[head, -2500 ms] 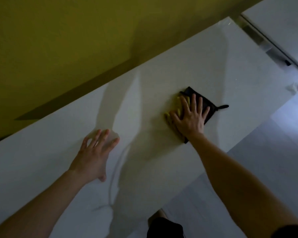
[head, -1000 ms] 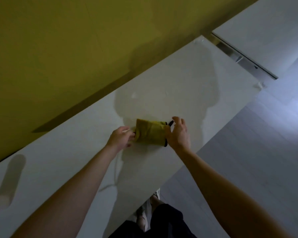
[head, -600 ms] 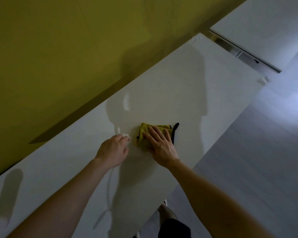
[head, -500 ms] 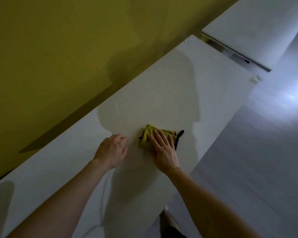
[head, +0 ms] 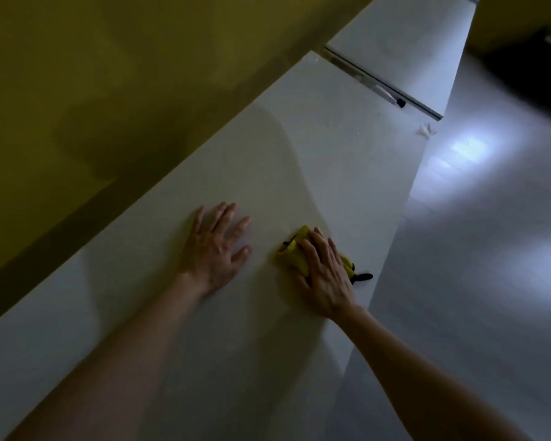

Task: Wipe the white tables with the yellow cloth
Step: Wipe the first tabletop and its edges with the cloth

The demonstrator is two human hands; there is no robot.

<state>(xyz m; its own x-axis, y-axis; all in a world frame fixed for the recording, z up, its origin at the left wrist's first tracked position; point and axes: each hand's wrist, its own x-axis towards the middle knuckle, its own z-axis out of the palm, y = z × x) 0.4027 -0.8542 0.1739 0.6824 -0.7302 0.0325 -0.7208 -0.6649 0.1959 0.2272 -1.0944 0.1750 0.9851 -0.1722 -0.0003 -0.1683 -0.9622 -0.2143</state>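
Observation:
A long white table (head: 299,148) runs diagonally along a yellow wall. The yellow cloth (head: 291,253), folded small with a black edge and loop, lies near the table's front edge. My right hand (head: 323,275) presses flat on the cloth with straight fingers and covers most of it. My left hand (head: 217,246) rests flat on the bare tabletop a short way left of the cloth, fingers spread. A second white table (head: 420,58) stands end to end beyond the first.
A narrow gap with a metal strip (head: 379,81) and a white marker with a black cap (head: 392,98) separates the two tables. A small white scrap (head: 427,130) lies on the grey floor (head: 474,249) right of the table. Small specks dot the far tabletop.
Both hands held the cloth up, then my right hand pressed it down. Now the cloth sits nearer the front edge, and my left hand lies flat with spread fingers.

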